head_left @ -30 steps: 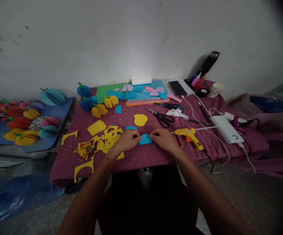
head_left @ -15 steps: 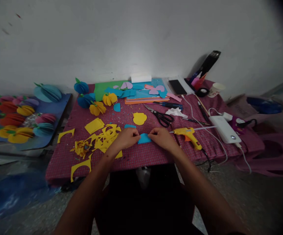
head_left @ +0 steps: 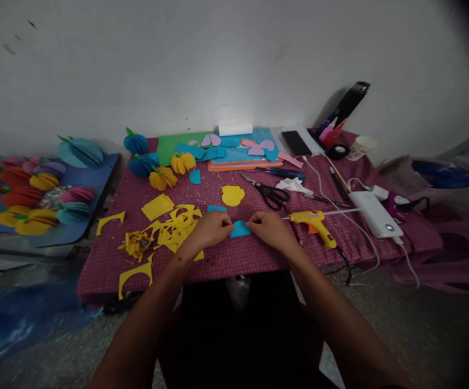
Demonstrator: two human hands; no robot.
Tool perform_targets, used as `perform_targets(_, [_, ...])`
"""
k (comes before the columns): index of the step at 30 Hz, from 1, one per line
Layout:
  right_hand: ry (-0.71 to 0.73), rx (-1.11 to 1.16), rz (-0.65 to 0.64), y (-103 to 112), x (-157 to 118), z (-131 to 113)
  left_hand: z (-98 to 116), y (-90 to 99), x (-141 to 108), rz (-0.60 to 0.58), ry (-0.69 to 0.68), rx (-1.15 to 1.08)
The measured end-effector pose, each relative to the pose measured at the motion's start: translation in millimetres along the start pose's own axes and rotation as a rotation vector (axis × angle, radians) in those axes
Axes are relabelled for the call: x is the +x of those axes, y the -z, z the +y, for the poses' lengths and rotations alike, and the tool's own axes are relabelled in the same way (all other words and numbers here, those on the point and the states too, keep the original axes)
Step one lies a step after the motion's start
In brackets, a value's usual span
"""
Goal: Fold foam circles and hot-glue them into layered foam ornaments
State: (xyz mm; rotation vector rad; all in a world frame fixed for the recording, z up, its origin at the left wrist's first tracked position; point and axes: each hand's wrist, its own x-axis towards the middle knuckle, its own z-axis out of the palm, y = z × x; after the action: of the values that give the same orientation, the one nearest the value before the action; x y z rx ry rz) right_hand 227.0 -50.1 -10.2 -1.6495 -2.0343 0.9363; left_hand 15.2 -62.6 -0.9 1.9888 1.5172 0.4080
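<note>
Between my two hands, just above the front part of the table, is a blue paper piece (head_left: 240, 229). My left hand (head_left: 216, 227) pinches its left edge, fingers closed. On the other side my right hand (head_left: 267, 227) grips the right edge between thumb and fingers. Another blue piece (head_left: 217, 208) lies just behind my left hand, partly covered by it. Farther back rests a stack of yellow round cut-outs (head_left: 233, 195). Black-handled scissors (head_left: 270, 193) lie open behind my right hand. To its right is a yellow hot glue gun (head_left: 313, 222) with a glue stick in it.
Yellow paper scraps (head_left: 178, 229) spread left of my left hand, near yellow squares (head_left: 157, 206). Layered yellow paper pumpkins (head_left: 162, 178) stand behind. A white power bank (head_left: 373, 214) with cables, a phone (head_left: 295, 143) and a paper cup (head_left: 361, 148) are at right.
Both hands keep the same pinch on the blue paper piece. The whole view has shifted very slightly; nothing else visibly differs.
</note>
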Motion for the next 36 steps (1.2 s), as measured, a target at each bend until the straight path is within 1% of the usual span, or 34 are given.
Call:
perform_targets(7, [0.017,-0.003,0.009,-1.1,-0.1,-0.4,0.6,0.9,-0.8,-0.006,-0.008,0.022])
perform_targets(15, [0.004,-0.058,0.015,-3.1,0.3,0.8,0.8,0.1,-1.3,-0.002,-0.027,0.031])
perform_targets(36, [0.022,-0.14,0.028,-4.4,0.2,-3.1,1.1,-1.7,-0.9,0.015,-0.035,0.086])
